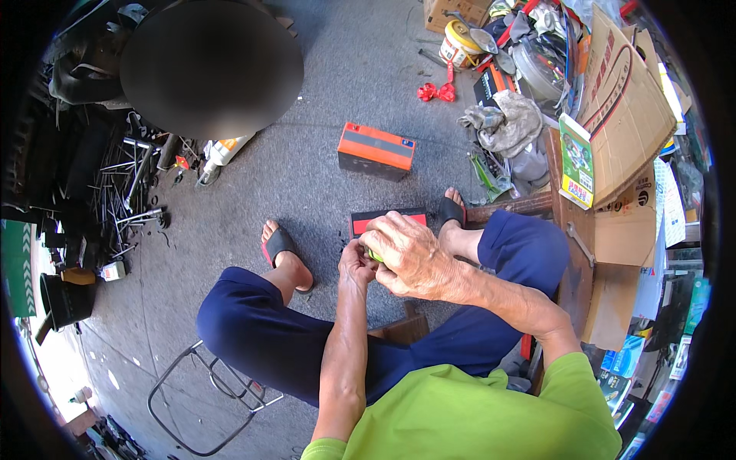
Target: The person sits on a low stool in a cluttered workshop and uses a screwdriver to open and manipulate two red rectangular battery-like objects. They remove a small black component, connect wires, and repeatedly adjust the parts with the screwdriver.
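My left hand and my right hand come together at the middle of the view, fingers closed around a small yellow-green object. My right hand lies over it and hides most of it, so I cannot make out its shape. Just beyond and below my hands, a black box with a red top rests on the floor between my feet, partly covered by my hands. Farther forward lies an orange and black box.
A wire stool frame stands at lower left. Metal rods and tools crowd the left floor. At right are cardboard, a wooden ledge with a wrench, rags, a bucket and stacked packages.
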`<state>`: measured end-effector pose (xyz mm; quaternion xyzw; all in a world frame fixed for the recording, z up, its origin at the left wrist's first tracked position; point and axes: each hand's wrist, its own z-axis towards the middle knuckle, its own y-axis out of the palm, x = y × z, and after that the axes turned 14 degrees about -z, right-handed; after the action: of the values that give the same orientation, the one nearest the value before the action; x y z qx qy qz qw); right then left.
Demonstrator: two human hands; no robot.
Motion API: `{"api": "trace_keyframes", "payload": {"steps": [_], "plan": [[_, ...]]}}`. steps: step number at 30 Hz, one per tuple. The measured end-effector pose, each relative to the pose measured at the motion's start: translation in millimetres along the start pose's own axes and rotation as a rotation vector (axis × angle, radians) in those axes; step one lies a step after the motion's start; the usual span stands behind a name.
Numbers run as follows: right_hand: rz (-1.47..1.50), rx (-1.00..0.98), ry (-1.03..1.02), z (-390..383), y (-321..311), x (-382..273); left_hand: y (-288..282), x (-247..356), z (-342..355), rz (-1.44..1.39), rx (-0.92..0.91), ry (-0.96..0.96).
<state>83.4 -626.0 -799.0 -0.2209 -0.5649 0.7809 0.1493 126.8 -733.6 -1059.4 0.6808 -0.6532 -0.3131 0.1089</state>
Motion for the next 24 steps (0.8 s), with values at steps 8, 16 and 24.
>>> {"api": "trace_keyframes", "payload": {"steps": [8,16,24], "plan": [[-0.073,-0.110,0.130,0.1,-3.8,-1.6,-21.7,12.9,22.0,-0.010,0.001,0.020],[-0.158,-0.391,0.293,-2.3,-12.7,-4.6,-2.1,-0.2,9.7,-0.023,0.073,0.015],[-0.058,-0.081,0.154,-6.5,-7.9,-6.1,5.1,-6.2,-1.1,0.028,0.059,0.086]]}}
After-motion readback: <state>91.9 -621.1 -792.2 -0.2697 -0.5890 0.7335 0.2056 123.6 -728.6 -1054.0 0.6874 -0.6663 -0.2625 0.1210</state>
